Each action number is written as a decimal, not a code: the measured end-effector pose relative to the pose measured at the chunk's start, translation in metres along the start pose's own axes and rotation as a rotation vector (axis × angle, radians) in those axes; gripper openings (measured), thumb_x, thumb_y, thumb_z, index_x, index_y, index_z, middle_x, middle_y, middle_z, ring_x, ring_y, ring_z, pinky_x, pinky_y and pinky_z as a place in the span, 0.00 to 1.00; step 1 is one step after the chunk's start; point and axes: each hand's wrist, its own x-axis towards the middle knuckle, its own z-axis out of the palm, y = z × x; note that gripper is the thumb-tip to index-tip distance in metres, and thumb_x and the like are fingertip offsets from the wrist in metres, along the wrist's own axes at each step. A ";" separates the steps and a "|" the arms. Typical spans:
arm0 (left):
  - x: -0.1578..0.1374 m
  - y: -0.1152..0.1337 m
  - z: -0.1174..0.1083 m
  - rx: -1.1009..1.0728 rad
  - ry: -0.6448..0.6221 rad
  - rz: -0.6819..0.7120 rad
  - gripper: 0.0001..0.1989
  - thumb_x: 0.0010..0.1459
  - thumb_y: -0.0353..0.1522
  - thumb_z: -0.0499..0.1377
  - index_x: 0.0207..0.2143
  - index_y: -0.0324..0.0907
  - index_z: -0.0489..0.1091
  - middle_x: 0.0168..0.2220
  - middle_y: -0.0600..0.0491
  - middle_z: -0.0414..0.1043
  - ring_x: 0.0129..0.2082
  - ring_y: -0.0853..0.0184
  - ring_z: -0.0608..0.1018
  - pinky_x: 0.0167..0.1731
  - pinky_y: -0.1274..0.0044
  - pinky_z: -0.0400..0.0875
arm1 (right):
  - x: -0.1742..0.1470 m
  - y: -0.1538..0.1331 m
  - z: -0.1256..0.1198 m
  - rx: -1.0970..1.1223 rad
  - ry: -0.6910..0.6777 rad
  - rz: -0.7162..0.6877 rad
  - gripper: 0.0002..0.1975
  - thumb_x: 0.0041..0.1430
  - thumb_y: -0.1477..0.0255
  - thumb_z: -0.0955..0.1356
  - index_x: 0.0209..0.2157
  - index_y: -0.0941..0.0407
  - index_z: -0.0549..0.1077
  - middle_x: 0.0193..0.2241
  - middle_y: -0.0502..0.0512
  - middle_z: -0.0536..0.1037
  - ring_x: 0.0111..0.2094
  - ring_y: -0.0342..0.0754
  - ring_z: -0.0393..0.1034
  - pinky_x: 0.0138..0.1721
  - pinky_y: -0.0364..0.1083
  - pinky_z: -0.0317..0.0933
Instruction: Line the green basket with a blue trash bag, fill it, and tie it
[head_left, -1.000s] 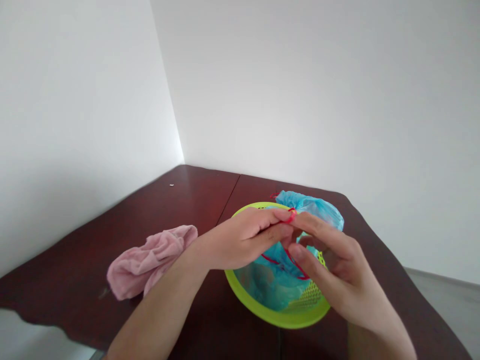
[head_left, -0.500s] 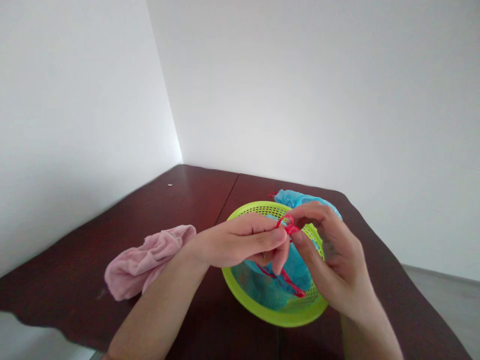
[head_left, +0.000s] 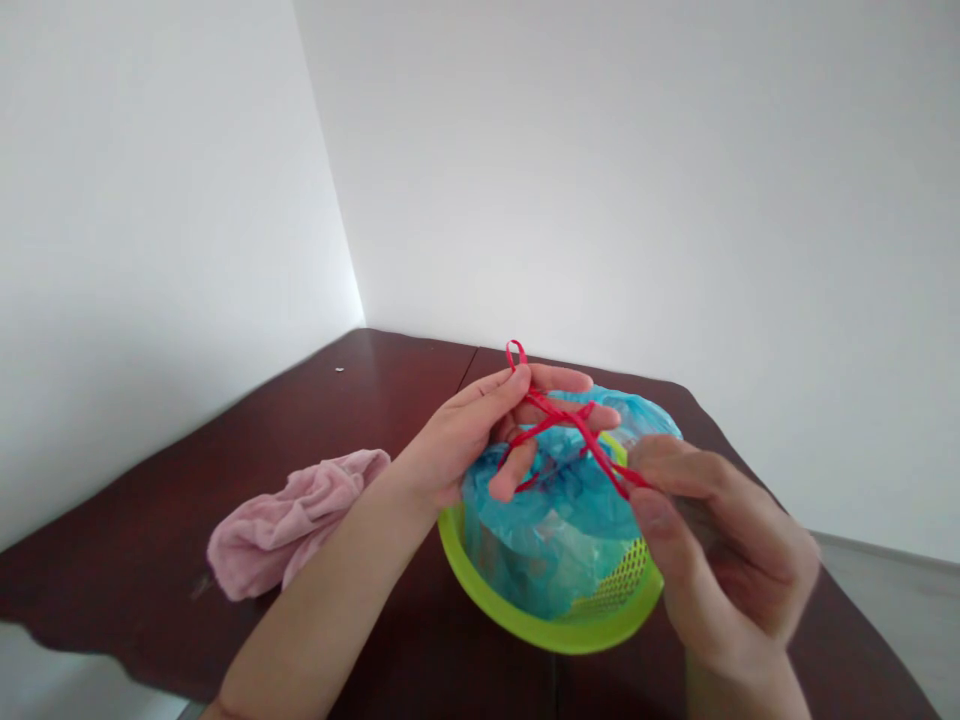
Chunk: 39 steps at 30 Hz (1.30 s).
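Observation:
A blue translucent plastic bag (head_left: 551, 510) with a red drawstring (head_left: 581, 425) sits in a lime-green perforated basket (head_left: 536, 632). Above the bag, my left hand (head_left: 506, 415) pinches the drawstring between thumb and index finger, its other fingers spread below the string. A small red loop sticks up from that pinch. My right hand (head_left: 709, 540), over the basket's right side, grips the other end of the drawstring between thumb and fingers. The string runs taut and crossed between both hands. Parts of the bag's gathered mouth are hidden behind my left fingers.
A second blue plastic bag (head_left: 645, 412) lies behind the basket. To the left, a crumpled pink cloth (head_left: 292, 525) rests on the dark red-brown table (head_left: 360, 400). A tiny white scrap (head_left: 340, 370) lies further back. White walls (head_left: 600, 180) meet behind the table.
My hands have drawn apart, left hand up and left, right hand right and down. The red drawstring now stretches between them, and the bag's top has risen in the basket.

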 end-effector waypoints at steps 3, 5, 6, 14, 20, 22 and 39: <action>0.000 0.004 0.000 -0.061 0.028 0.026 0.17 0.85 0.44 0.62 0.56 0.39 0.80 0.43 0.45 0.91 0.19 0.72 0.83 0.18 0.85 0.74 | 0.006 -0.001 0.003 -0.032 -0.152 -0.122 0.11 0.70 0.82 0.74 0.46 0.52 0.81 0.31 0.49 0.77 0.30 0.47 0.71 0.33 0.50 0.63; -0.001 0.007 0.001 -0.077 0.012 0.043 0.16 0.85 0.44 0.63 0.50 0.40 0.78 0.40 0.48 0.90 0.21 0.70 0.85 0.21 0.84 0.78 | 0.012 -0.001 0.006 -0.089 -0.243 -0.139 0.10 0.72 0.82 0.74 0.46 0.53 0.80 0.30 0.48 0.75 0.29 0.45 0.69 0.33 0.49 0.61; -0.002 0.008 0.002 -0.075 -0.004 0.045 0.16 0.85 0.44 0.63 0.48 0.40 0.77 0.38 0.48 0.90 0.22 0.69 0.86 0.22 0.83 0.79 | 0.014 -0.001 0.008 -0.121 -0.290 -0.132 0.08 0.74 0.82 0.74 0.45 0.53 0.80 0.30 0.48 0.76 0.29 0.45 0.69 0.33 0.49 0.61; -0.033 0.022 0.023 0.446 -0.098 0.176 0.24 0.87 0.48 0.58 0.43 0.39 0.79 0.30 0.49 0.81 0.29 0.65 0.85 0.34 0.78 0.82 | 0.010 0.004 0.004 -0.182 -0.140 -0.209 0.11 0.72 0.74 0.78 0.53 0.51 0.82 0.44 0.57 0.84 0.44 0.55 0.81 0.44 0.53 0.75; -0.048 0.032 0.032 1.052 -0.120 0.635 0.16 0.88 0.38 0.57 0.51 0.42 0.83 0.40 0.48 0.88 0.37 0.66 0.88 0.40 0.77 0.83 | 0.000 0.004 -0.004 -0.002 -0.239 0.016 0.23 0.86 0.61 0.66 0.75 0.46 0.75 0.57 0.60 0.87 0.56 0.61 0.84 0.59 0.61 0.77; -0.044 0.034 0.030 1.186 -0.085 0.791 0.15 0.88 0.37 0.57 0.54 0.43 0.84 0.44 0.46 0.89 0.44 0.62 0.90 0.49 0.74 0.85 | 0.001 0.004 -0.003 0.016 -0.267 0.110 0.18 0.88 0.64 0.65 0.69 0.45 0.81 0.42 0.54 0.86 0.40 0.53 0.82 0.46 0.52 0.77; -0.034 0.016 0.040 0.904 -0.261 0.460 0.25 0.89 0.46 0.50 0.62 0.51 0.86 0.64 0.41 0.88 0.76 0.49 0.80 0.77 0.52 0.75 | 0.003 0.013 0.004 0.641 -0.190 0.538 0.25 0.77 0.50 0.78 0.30 0.52 0.81 0.16 0.44 0.67 0.15 0.39 0.47 0.15 0.43 0.43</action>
